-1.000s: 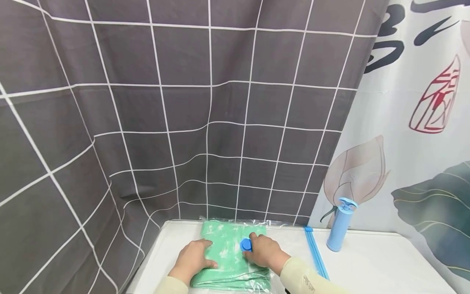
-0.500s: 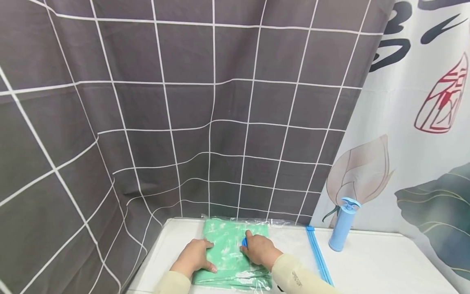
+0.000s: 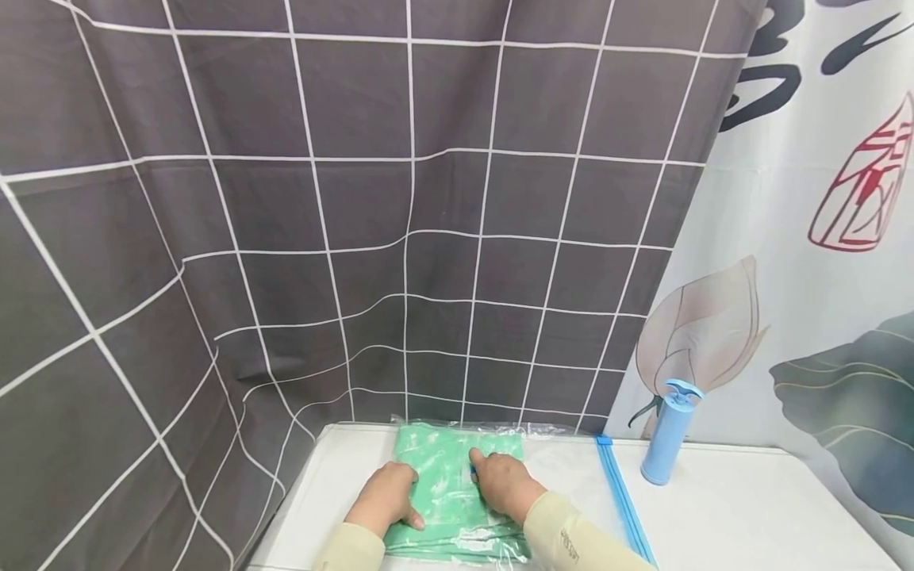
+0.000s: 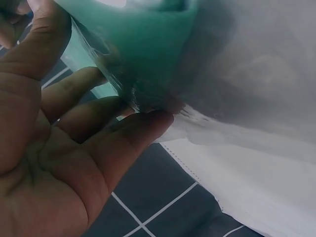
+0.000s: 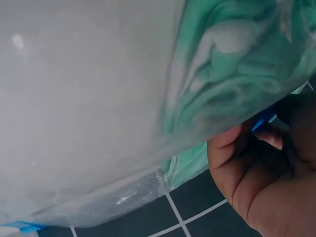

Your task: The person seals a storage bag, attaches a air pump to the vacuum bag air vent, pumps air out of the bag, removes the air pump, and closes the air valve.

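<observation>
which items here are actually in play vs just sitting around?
In play:
- clear plastic vacuum bag holding folded green cloth
- small blue valve cap, under the right hand
- left hand, flat on the bag

Lying about:
- light blue cylindrical hand pump, standing apart on the white table
- grey grid-pattern curtain
- white lotus-print curtain

Left hand (image 3: 387, 497) flat, fingers relaxed; right hand (image 3: 502, 484) curled

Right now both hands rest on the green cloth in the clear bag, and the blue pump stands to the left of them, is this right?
Not quite. The blue pump stands to the right of the hands, as the head view shows. Left hand and right hand do rest on the green cloth in the clear bag.
</observation>
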Action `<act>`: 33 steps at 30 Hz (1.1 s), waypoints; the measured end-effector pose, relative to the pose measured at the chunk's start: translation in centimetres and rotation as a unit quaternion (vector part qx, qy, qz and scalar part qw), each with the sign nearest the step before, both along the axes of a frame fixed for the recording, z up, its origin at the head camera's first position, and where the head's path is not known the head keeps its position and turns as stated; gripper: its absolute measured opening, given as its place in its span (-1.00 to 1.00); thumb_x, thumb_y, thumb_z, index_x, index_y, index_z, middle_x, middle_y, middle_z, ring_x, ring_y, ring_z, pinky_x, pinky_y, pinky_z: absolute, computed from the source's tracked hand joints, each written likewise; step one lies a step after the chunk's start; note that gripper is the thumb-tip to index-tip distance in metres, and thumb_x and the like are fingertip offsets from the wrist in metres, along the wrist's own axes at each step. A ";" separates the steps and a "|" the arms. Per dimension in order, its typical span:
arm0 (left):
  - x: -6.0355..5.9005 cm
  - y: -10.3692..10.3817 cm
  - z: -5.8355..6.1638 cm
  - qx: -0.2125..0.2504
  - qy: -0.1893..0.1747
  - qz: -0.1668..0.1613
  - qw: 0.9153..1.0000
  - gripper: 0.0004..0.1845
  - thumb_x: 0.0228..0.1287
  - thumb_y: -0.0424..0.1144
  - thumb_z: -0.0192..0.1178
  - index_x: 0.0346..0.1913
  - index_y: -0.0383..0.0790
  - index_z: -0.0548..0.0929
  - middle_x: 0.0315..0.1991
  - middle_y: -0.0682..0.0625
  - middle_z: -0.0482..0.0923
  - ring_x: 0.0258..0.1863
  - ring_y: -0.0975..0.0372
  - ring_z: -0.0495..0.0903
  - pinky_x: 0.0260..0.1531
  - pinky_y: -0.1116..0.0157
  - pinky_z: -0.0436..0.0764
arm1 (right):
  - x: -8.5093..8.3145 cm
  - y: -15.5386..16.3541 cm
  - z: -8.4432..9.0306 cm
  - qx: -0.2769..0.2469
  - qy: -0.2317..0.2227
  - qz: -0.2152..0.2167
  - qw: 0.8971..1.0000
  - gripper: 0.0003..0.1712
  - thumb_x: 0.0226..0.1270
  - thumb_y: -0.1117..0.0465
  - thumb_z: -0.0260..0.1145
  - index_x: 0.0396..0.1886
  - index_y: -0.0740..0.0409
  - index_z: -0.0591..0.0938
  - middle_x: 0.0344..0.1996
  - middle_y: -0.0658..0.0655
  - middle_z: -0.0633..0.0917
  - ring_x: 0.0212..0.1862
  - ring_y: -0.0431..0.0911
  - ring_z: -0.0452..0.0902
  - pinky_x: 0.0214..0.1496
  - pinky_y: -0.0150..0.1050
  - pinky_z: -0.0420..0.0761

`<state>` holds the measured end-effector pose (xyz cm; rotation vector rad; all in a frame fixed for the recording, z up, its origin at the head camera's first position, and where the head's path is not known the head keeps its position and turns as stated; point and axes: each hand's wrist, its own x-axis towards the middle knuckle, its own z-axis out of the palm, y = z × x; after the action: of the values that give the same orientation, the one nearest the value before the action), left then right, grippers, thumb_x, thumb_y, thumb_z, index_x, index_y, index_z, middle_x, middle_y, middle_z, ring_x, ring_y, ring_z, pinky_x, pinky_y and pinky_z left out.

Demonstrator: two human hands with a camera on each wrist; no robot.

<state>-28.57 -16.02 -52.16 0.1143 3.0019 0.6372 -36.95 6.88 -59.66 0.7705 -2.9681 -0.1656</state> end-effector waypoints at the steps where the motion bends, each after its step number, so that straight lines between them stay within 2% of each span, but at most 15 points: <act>1: 0.0 0.0 0.0 -0.001 0.001 -0.001 1.000 -0.17 -0.32 -0.20 0.83 0.16 -0.45 0.82 0.13 -0.38 0.82 0.24 -0.30 0.76 0.47 -0.31 0.68 | -0.4 0.1 -0.7 0.002 0.010 0.006 1.000 -0.75 0.71 -0.02 0.30 0.09 -0.10 0.43 -0.37 0.14 0.74 -0.34 0.02 0.76 -0.27 -0.11 0.89; 4: 0.0 -0.1 0.0 -0.005 0.005 -0.007 1.000 -0.18 -0.32 -0.19 0.84 0.14 -0.45 0.82 0.12 -0.38 0.83 0.22 -0.29 0.77 0.45 -0.30 0.69 | -1.0 0.3 -1.8 0.025 0.047 0.026 0.998 -0.66 0.54 0.06 0.42 0.04 -0.16 0.40 -0.33 0.10 0.76 -0.37 -0.03 0.74 -0.32 -0.19 0.85; 6: -0.1 -0.1 -0.1 -0.007 0.008 -0.010 1.000 -0.19 -0.33 -0.18 0.84 0.13 -0.45 0.83 0.10 -0.37 0.83 0.20 -0.29 0.78 0.44 -0.29 0.70 | -1.1 0.4 -2.1 0.032 0.064 0.036 0.997 -0.64 0.51 0.05 0.44 0.04 -0.20 0.40 -0.25 0.11 0.79 -0.35 -0.03 0.77 -0.32 -0.19 0.86; 10: -0.1 -0.2 -0.2 -0.010 0.012 -0.013 1.000 -0.20 -0.34 -0.17 0.83 0.10 -0.45 0.84 0.03 -0.33 0.85 0.13 -0.24 0.80 0.40 -0.27 0.73 | 0.5 0.3 0.1 0.037 0.059 0.053 0.996 -0.65 0.54 0.09 0.41 0.02 -0.16 0.36 -0.08 0.15 0.80 -0.30 0.02 0.81 -0.31 -0.10 0.89; 13: -0.2 -0.3 -0.2 -0.016 0.017 -0.017 1.000 -0.23 -0.36 -0.16 0.84 0.04 -0.45 0.85 -0.09 -0.28 0.85 0.00 -0.16 0.81 0.34 -0.24 0.78 | 2.6 0.0 3.1 0.036 0.042 0.055 0.997 -0.60 0.54 0.18 0.43 0.00 -0.11 0.32 -0.07 0.17 0.72 -0.33 0.02 0.77 -0.32 -0.09 0.89; 17: -0.1 -0.3 0.0 -0.027 0.023 -0.023 0.999 -0.30 -0.38 -0.14 0.84 -0.07 -0.44 0.86 -0.28 -0.18 0.81 -0.23 0.01 0.76 0.21 -0.18 0.84 | 3.6 -0.2 4.4 0.027 0.030 0.058 0.997 -0.56 0.52 0.21 0.48 0.01 -0.10 0.33 -0.09 0.14 0.65 -0.37 0.00 0.72 -0.30 -0.15 0.89; 18: -0.1 -0.3 0.0 -0.028 0.024 -0.025 0.999 -0.32 -0.38 -0.14 0.84 -0.10 -0.43 0.86 -0.33 -0.15 0.79 -0.28 0.04 0.73 0.18 -0.17 0.86 | 3.4 -0.1 4.1 0.024 0.034 0.063 0.997 -0.55 0.51 0.19 0.48 0.01 -0.11 0.33 -0.09 0.13 0.64 -0.38 -0.01 0.71 -0.32 -0.16 0.88; 22: 0.0 -0.3 0.2 -0.030 0.025 -0.025 0.999 -0.38 -0.39 -0.15 0.84 -0.18 -0.41 0.85 -0.43 -0.09 0.73 -0.38 0.12 0.64 0.09 -0.14 0.88 | 0.7 0.8 0.1 0.003 0.048 0.089 0.995 -0.57 0.56 0.16 0.46 0.05 -0.16 0.32 0.03 0.16 0.65 -0.44 -0.09 0.64 -0.39 -0.22 0.82; 25: -0.1 -0.2 0.3 -0.031 0.024 -0.021 0.999 -0.40 -0.39 -0.16 0.84 -0.20 -0.40 0.84 -0.44 -0.09 0.73 -0.39 0.13 0.64 0.07 -0.13 0.89 | -0.8 1.4 -1.6 -0.018 0.031 0.111 0.993 -0.59 0.59 0.20 0.42 0.07 -0.16 0.33 0.12 0.24 0.63 -0.49 -0.14 0.58 -0.44 -0.27 0.76; 27: -0.2 0.0 0.3 -0.026 0.020 -0.018 0.999 -0.40 -0.40 -0.17 0.84 -0.20 -0.40 0.84 -0.43 -0.11 0.74 -0.38 0.12 0.65 0.08 -0.13 0.89 | 0.0 1.6 -0.1 -0.027 0.001 0.110 0.994 -0.60 0.60 0.24 0.41 0.05 -0.14 0.33 0.14 0.28 0.60 -0.50 -0.14 0.54 -0.43 -0.28 0.73; 30: -0.3 0.2 0.1 -0.021 0.019 -0.017 0.999 -0.39 -0.41 -0.18 0.85 -0.20 -0.41 0.84 -0.41 -0.13 0.75 -0.37 0.09 0.66 0.09 -0.14 0.88 | 2.0 1.5 3.5 -0.045 -0.052 0.093 0.993 -0.62 0.60 0.28 0.41 0.01 -0.13 0.35 0.10 0.29 0.56 -0.48 -0.10 0.53 -0.40 -0.23 0.73; 33: -0.4 0.3 -0.1 -0.021 0.019 -0.016 0.999 -0.37 -0.43 -0.18 0.86 -0.19 -0.42 0.84 -0.40 -0.14 0.76 -0.36 0.08 0.67 0.11 -0.15 0.88 | 3.8 1.0 6.6 -0.055 -0.067 0.053 0.995 -0.67 0.64 0.10 0.43 0.12 -0.14 0.42 0.14 0.33 0.60 -0.42 -0.01 0.64 -0.30 -0.15 0.84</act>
<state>-29.01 -15.70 -52.26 0.1734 3.0414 0.5755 -33.13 7.89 -53.06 0.9569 -3.0192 0.0572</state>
